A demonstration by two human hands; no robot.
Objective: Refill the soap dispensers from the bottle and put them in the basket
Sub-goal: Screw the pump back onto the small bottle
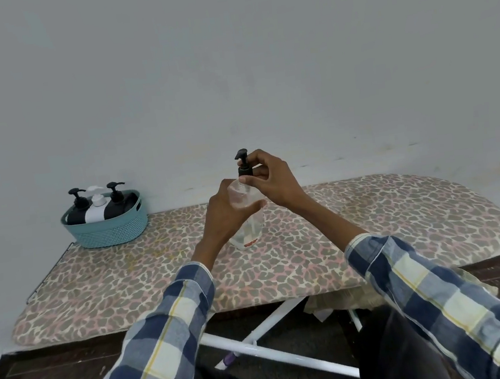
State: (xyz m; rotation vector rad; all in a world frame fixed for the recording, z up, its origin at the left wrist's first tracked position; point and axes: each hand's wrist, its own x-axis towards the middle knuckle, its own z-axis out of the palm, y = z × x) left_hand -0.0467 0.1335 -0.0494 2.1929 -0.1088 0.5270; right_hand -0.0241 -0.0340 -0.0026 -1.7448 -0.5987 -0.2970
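Three dispensers already sit in the teal basket [107, 227] at the far left end of the ironing board [372, 221], right up against the wall: a black one [77, 209], a white one [97, 206] and another black one [115, 202], all upright with their pump heads sticking out above the rim.

Only the head view here, looking down at both arms in blue-and-cream checked sleeves [170, 318]. Near the middle of the board stands a clear bottle [248, 225] with a bit of red label near its base, resting on the leopard-print cover. The left hand [229, 214] is wrapped around the bottle's upper body, fingers curled round it with the thumb across the front. The right hand [268, 179] comes in from the right and pinches the black pump top [244, 166] at its collar, fingertips closed on it. The pump looks seated on the bottle's neck, though whether it's screwed tight can't be told.

Under the board, white metal legs [270, 341] cross over a dark floor.
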